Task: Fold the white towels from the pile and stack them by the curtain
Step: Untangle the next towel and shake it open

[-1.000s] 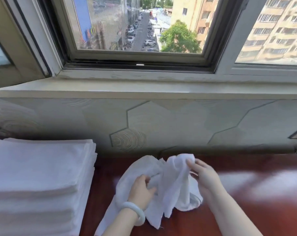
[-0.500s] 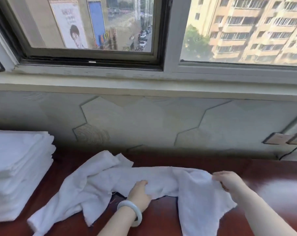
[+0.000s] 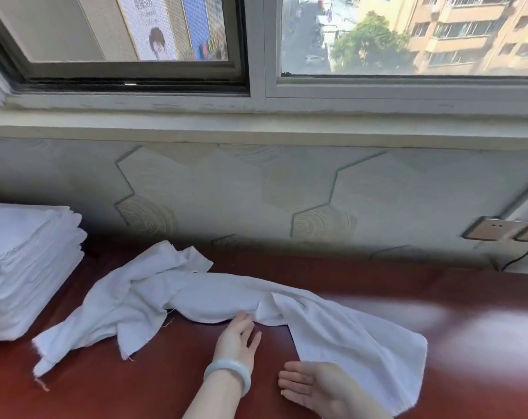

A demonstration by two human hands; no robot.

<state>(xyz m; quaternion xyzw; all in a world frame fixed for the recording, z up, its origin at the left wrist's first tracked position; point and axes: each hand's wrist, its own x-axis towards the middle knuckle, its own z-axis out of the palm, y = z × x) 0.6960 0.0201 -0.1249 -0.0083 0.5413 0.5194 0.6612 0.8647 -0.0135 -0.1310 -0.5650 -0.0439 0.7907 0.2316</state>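
Centrally, one white towel (image 3: 226, 300) is seen lying rumpled and twisted across the dark red table (image 3: 453, 343), not yet folded. Left hand (image 3: 237, 337): fingers loosely straight, tips at the towel's near edge, nothing gripped. Right hand (image 3: 314, 388): flat, fingers extended, nothing held, just beside the towel's right flap. Stack of folded towels (image 3: 24, 267) noted at far left, below the window (image 3: 256, 86). Step judged: flattening. The twist should be worked out and the corners matched before any fold is made; otherwise creases would be carried into the stack.
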